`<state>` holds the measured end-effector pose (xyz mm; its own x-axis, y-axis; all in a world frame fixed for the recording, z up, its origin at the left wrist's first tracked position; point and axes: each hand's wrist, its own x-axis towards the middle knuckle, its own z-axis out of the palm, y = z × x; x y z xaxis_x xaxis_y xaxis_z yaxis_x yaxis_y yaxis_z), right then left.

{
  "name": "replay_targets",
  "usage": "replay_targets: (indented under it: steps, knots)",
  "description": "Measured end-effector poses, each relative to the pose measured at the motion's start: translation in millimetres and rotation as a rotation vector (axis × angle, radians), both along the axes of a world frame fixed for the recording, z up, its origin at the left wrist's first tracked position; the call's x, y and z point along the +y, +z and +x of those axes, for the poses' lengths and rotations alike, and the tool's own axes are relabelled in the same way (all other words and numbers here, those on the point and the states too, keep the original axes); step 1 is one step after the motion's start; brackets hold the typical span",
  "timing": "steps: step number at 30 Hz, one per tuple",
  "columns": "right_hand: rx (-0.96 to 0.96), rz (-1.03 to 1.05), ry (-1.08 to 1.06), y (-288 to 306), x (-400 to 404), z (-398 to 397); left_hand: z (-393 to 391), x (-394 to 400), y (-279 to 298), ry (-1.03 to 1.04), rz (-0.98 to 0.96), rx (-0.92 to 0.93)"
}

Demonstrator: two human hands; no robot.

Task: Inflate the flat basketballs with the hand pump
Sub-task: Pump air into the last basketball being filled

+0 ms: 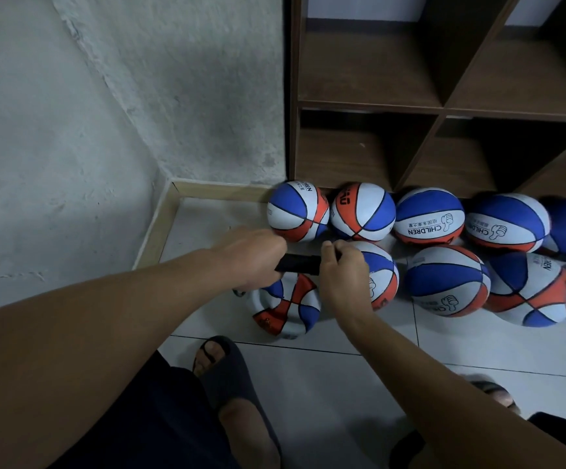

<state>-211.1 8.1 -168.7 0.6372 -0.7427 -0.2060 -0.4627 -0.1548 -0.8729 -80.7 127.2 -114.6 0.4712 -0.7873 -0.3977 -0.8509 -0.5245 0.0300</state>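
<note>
A black hand pump (300,264) lies level between my two hands above the floor. My left hand (256,257) grips its left end. My right hand (342,270) curls round its right end, and the pump's tip is hidden under those fingers. Below the pump sits a flat, caved-in red, white and blue basketball (286,308) on the tiles. Just right of my right hand is a rounder ball (381,279), partly hidden by it.
Several round blue, white and red basketballs (428,216) line the floor in front of a brown cubby shelf (440,106). A grey wall with a wooden skirting (160,228) closes the left corner. My feet in dark slippers (222,370) stand on the white tiles below.
</note>
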Motion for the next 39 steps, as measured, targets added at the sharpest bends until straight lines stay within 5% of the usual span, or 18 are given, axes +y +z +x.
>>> replay_targets:
  steps: [8, 14, 24, 39]
  knots:
    - [0.045, 0.009, 0.139, 6, -32, -1, 15, 0, 6, 0.007, -0.046, 0.016]
    - [0.088, 0.297, -0.134, 7, -104, -15, 31, 10, 7, 0.116, -0.059, 0.097]
    - [0.029, 0.068, -0.055, 19, -29, 2, 8, 1, 8, 0.073, -0.051, 0.041]
    - [0.111, 0.280, 0.074, 12, -18, 2, 10, 1, 1, 0.013, -0.009, 0.043]
